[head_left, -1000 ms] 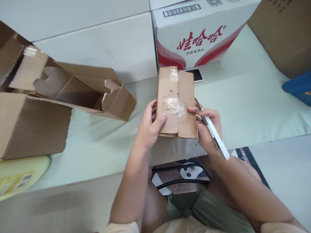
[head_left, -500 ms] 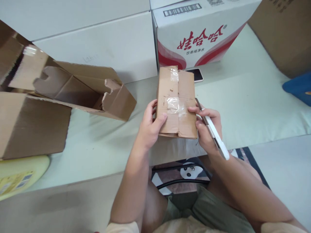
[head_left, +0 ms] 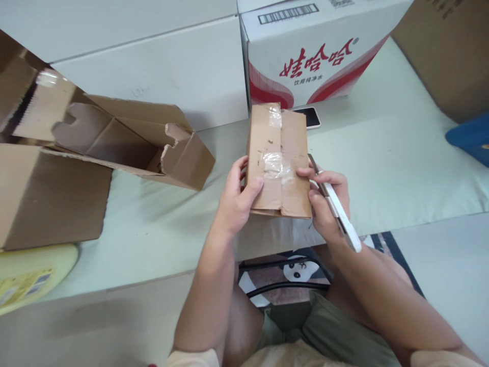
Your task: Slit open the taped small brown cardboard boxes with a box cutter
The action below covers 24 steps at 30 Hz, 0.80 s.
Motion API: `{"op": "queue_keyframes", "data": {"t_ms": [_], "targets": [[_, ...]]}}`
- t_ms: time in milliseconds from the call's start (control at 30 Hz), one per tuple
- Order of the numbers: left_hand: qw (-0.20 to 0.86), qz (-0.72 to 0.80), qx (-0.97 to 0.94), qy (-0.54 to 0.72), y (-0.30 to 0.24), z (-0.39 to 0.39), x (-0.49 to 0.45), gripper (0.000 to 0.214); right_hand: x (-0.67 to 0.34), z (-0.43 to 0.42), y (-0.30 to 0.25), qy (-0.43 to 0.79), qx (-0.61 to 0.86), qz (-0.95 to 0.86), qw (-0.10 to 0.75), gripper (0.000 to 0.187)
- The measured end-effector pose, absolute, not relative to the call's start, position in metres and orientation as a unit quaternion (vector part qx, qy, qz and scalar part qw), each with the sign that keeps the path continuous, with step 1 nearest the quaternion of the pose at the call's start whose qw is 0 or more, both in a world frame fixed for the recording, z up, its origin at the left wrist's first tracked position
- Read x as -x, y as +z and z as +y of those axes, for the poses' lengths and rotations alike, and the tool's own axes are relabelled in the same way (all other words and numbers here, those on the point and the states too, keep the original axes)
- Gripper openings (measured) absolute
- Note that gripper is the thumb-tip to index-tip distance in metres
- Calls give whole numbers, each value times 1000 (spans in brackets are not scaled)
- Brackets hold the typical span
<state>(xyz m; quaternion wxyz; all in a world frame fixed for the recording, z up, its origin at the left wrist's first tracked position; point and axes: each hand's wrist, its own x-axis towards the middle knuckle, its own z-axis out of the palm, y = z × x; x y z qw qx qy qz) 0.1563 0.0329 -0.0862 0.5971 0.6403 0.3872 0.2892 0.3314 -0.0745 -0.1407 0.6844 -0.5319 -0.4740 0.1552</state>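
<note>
A small brown cardboard box (head_left: 267, 191) with clear tape across its middle seam is held above the pale green surface. My left hand (head_left: 239, 196) grips its left side, thumb on the top face and fingers behind the edge. At the lower right, my right hand (head_left: 328, 199) is closed around a white-handled utility knife (head_left: 340, 214), its blade slid out and pointing up and away. That hand's index finger rests on the box's right edge. A phone (head_left: 312, 117) lies partly hidden behind the box.
An open cardboard box (head_left: 183, 158) lies to the left, beside a larger brown carton (head_left: 61, 199). White boxes, one with red lettering (head_left: 305, 71), stand at the back. A pale yellow container (head_left: 38, 275) sits at lower left, a blue object (head_left: 469, 140) at far right.
Almost nothing differs; the whole view has shifted by a few pixels, while both hands keep the same hold on the box and knife.
</note>
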Motion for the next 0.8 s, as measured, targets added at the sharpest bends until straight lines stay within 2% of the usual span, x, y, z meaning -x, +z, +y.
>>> {"op": "queue_keyframes", "data": {"t_ms": [800], "targets": [[592,393,-640,292,-86,33,-156,70,-331,-75,-142,161,522,-470,693,16]]}}
